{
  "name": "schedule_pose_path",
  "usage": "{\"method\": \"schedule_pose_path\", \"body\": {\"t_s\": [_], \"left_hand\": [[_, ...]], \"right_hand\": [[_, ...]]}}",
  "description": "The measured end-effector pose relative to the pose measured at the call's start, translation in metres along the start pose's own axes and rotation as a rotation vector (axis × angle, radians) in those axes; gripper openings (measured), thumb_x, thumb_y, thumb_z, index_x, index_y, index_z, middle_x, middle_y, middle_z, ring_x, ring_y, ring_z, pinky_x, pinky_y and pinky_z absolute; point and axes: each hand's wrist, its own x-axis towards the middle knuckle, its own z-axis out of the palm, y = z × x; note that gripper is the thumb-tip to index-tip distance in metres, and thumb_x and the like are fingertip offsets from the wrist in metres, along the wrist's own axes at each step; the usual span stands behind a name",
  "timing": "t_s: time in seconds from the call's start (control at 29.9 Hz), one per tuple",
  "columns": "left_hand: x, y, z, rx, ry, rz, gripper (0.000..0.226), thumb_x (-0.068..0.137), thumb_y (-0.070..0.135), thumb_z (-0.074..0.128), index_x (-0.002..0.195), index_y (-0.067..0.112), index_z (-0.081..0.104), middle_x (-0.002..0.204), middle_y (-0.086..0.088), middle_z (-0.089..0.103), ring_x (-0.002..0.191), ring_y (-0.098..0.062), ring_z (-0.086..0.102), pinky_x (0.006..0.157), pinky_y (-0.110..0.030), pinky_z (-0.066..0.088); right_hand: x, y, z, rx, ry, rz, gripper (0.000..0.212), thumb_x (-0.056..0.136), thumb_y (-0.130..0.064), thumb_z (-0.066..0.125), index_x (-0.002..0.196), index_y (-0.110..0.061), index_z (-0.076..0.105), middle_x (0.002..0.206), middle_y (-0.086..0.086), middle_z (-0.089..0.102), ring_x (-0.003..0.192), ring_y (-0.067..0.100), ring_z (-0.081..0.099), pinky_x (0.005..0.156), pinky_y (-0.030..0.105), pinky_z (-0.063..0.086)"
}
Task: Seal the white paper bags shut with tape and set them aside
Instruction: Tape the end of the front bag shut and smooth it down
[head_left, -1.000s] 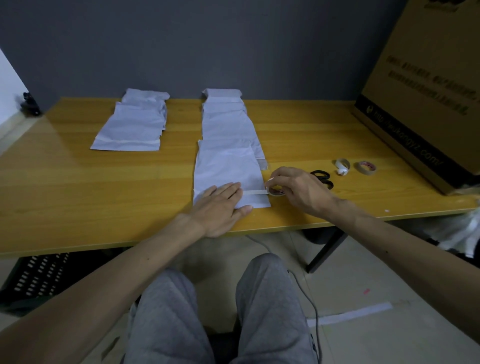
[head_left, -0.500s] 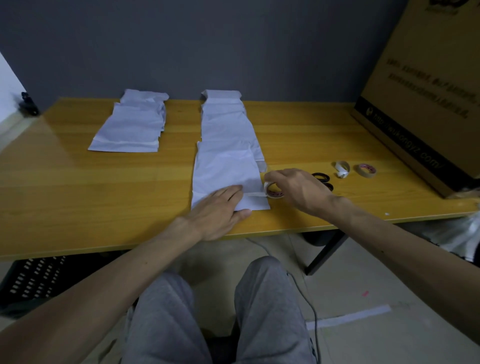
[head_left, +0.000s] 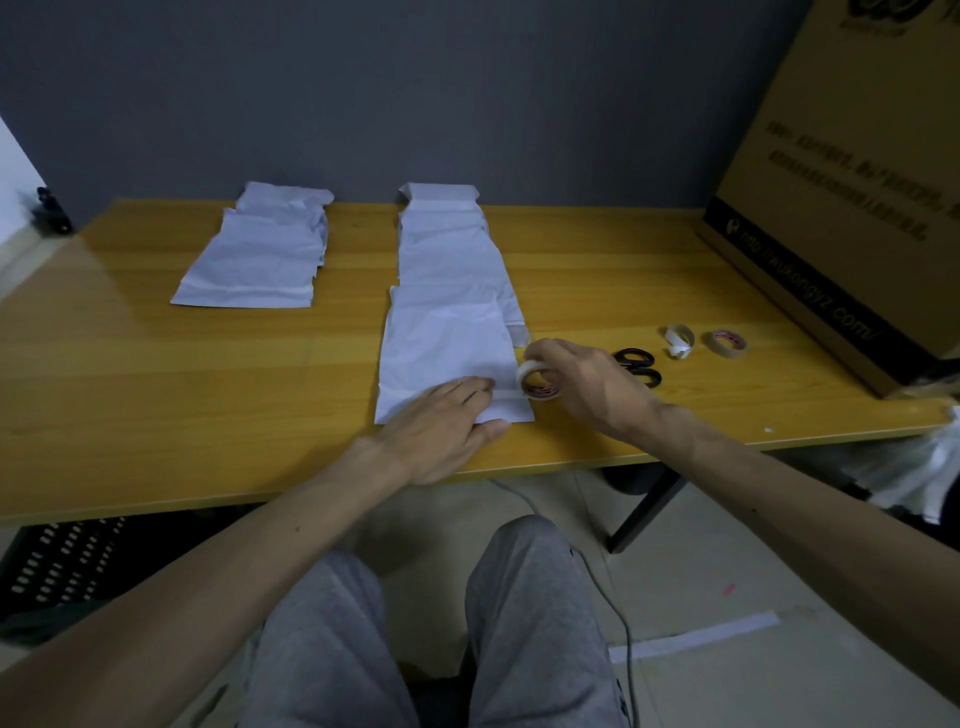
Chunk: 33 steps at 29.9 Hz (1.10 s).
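Lifted onto edge since a second ago, in head view: tape roll (head_left: 537, 383), gripped by right hand (head_left: 589, 387) at right edge of near bag (head_left: 441, 348). Left hand (head_left: 441, 431) flat, fingers straight, pressing bag down. Risks peeling strip (head_left: 508, 396) or skewing bag if tugged hard.

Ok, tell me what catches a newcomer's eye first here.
The two hands at the near edge of the yellow table draw the eye: the left hand lies flat on a white paper bag while the right hand grips a tape roll at the bag's right edge. Behind, a row of overlapping bags runs to the far edge, a second pile lies far left, and a cardboard box looms on the right.
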Motion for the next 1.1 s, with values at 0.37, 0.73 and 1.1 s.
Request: {"method": "schedule_pose_path", "body": {"t_s": [0.37,0.73,1.1], "left_hand": [[0.003,0.005,0.002,0.064,-0.014,0.007,0.065,0.099,0.054,0.021,0.152,0.016,0.021,0.159,0.002,0.017,0.146,-0.011,0.010,0.118,-0.028,0.009],[0.002,0.006,0.003,0.089,-0.066,0.030,0.064,0.098,0.055,0.017,0.153,0.022,0.016,0.159,0.005,0.013,0.145,-0.012,0.010,0.118,-0.030,0.008],[0.007,0.014,0.004,0.068,-0.122,-0.022,0.067,0.098,0.056,0.010,0.154,0.019,0.007,0.161,0.007,0.004,0.147,-0.005,-0.002,0.120,-0.031,-0.001]], "right_hand": [[0.004,0.001,0.000,0.063,-0.001,-0.039,0.041,0.090,0.009,0.047,0.120,-0.011,0.066,0.118,0.011,0.059,0.100,0.031,0.062,0.081,0.041,0.053],[-0.001,0.005,0.009,0.164,0.142,-0.025,0.025,0.090,0.001,0.058,0.112,-0.006,0.067,0.110,0.009,0.066,0.100,0.021,0.063,0.087,0.017,0.044],[-0.007,0.014,0.009,0.127,0.123,-0.014,0.036,0.091,0.005,0.055,0.125,-0.007,0.063,0.108,0.012,0.064,0.092,0.024,0.063,0.082,0.015,0.042]]}}
